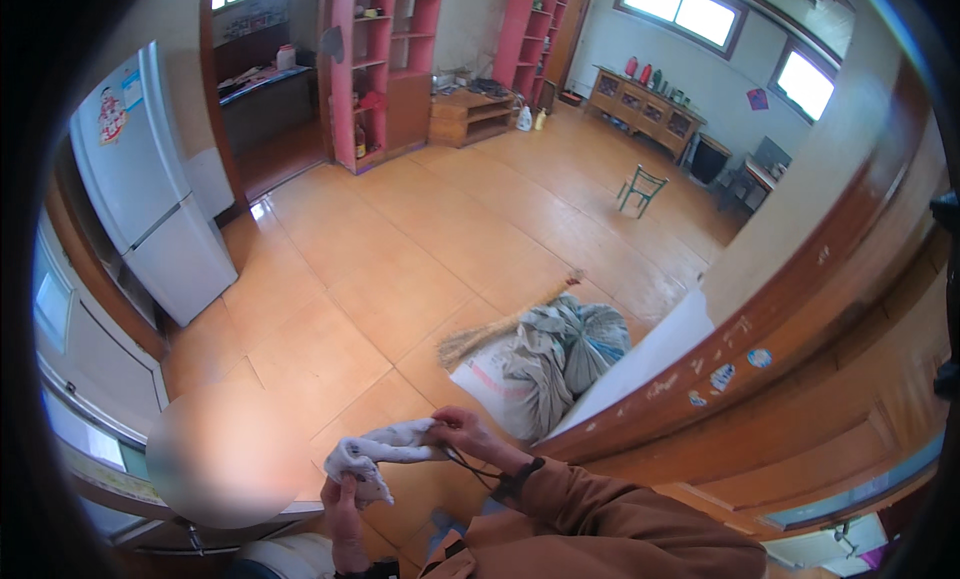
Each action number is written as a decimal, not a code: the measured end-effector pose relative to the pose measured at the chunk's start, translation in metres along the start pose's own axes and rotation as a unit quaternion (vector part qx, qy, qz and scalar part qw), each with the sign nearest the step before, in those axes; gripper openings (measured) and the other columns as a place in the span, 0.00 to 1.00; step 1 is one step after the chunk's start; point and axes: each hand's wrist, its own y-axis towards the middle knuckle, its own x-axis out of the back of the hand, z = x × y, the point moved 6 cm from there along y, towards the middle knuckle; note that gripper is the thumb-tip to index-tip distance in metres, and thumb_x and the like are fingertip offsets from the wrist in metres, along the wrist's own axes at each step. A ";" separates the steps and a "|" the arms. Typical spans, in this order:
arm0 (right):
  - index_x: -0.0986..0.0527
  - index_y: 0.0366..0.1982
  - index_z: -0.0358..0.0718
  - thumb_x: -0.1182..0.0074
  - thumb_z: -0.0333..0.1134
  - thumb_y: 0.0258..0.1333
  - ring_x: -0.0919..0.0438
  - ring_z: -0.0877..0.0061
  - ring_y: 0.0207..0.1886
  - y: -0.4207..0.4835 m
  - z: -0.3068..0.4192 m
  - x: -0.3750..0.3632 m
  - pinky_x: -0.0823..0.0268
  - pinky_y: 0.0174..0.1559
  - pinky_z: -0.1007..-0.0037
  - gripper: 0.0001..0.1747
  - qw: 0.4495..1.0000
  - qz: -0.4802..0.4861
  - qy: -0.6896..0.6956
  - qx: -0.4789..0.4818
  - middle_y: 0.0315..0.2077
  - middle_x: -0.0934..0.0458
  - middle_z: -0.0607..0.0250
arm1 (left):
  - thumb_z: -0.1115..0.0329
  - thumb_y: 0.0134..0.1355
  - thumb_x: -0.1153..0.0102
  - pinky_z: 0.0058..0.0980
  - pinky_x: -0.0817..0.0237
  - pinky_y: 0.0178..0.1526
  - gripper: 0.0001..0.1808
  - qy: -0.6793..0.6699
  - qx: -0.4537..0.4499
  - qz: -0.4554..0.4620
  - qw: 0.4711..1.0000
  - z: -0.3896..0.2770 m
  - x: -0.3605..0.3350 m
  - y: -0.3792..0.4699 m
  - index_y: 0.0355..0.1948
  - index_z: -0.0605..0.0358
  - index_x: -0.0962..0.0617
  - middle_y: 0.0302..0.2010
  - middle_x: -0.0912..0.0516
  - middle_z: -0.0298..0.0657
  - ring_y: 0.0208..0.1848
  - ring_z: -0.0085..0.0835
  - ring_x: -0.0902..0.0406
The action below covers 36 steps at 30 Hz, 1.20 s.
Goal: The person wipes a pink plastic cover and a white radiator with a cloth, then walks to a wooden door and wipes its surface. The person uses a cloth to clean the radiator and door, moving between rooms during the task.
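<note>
A white cloth with small dark marks [390,445] is stretched between my hands, bunched and partly rolled, near the bottom centre of the head view. At its lower left end, my left hand [345,508] pinches the hanging fold between thumb and fingers. My right hand [461,433] grips the other end with its fingertips, the forearm in a brown sleeve. A dark cord hangs by the right wrist. The cloth is held above the tiled floor [330,339].
Tied sacks [562,354] with a straw broom [495,328] across them lie ahead, beside a wooden door frame [637,406]. A white refrigerator [150,196] stands left. Further off are a small green chair [643,190], pink shelves [364,76] and a sideboard [641,110]. A blurred patch hides the lower left.
</note>
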 end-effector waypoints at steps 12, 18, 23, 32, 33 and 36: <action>0.22 0.41 0.34 0.41 0.32 0.56 0.22 0.83 0.34 0.100 0.022 0.041 0.29 0.38 0.78 0.12 0.991 -0.092 -0.078 0.066 0.31 0.18 0.64 | 0.69 0.66 0.48 0.17 0.33 0.41 0.12 0.015 0.053 0.121 0.991 -0.029 -0.036 0.093 0.48 0.63 0.22 0.38 0.20 0.31 0.39 0.17 0.26; 0.23 0.43 0.34 0.43 0.32 0.59 0.23 0.85 0.35 0.180 0.005 0.051 0.30 0.39 0.80 0.12 0.996 -0.035 0.077 0.022 0.32 0.19 0.66 | 0.67 0.69 0.50 0.19 0.33 0.42 0.13 0.022 0.058 0.208 0.976 -0.055 -0.095 0.153 0.50 0.63 0.23 0.39 0.20 0.30 0.39 0.16 0.26; 0.26 0.49 0.32 0.44 0.33 0.61 0.23 0.84 0.35 0.227 -0.007 0.061 0.29 0.40 0.81 0.17 0.999 0.001 0.030 0.044 0.34 0.20 0.67 | 0.59 0.69 0.49 0.21 0.30 0.40 0.18 0.031 0.112 0.244 0.963 -0.055 -0.138 0.190 0.51 0.62 0.24 0.39 0.20 0.32 0.38 0.18 0.24; 0.30 0.57 0.33 0.52 0.45 0.67 0.27 0.77 0.52 0.244 0.036 0.030 0.36 0.56 0.72 0.26 0.967 0.227 0.112 -0.027 0.48 0.23 0.63 | 0.52 0.69 0.51 0.12 0.41 0.27 0.19 -0.084 0.115 0.124 0.982 -0.073 -0.148 0.242 0.45 0.57 0.22 0.29 0.22 0.25 0.27 0.12 0.30; 0.31 0.58 0.33 0.53 0.46 0.67 0.28 0.77 0.54 0.246 0.041 0.026 0.37 0.56 0.71 0.27 0.966 0.237 0.100 -0.030 0.49 0.23 0.63 | 0.52 0.69 0.51 0.12 0.41 0.27 0.19 -0.091 0.105 0.139 0.981 -0.075 -0.147 0.247 0.45 0.57 0.22 0.30 0.22 0.25 0.27 0.12 0.30; 0.35 0.61 0.34 0.53 0.47 0.67 0.31 0.76 0.58 0.259 0.048 0.008 0.40 0.59 0.69 0.29 0.958 0.251 0.124 -0.056 0.54 0.27 0.63 | 0.52 0.69 0.51 0.11 0.41 0.28 0.19 -0.108 0.095 0.132 0.981 -0.073 -0.133 0.264 0.46 0.58 0.22 0.31 0.21 0.26 0.28 0.12 0.29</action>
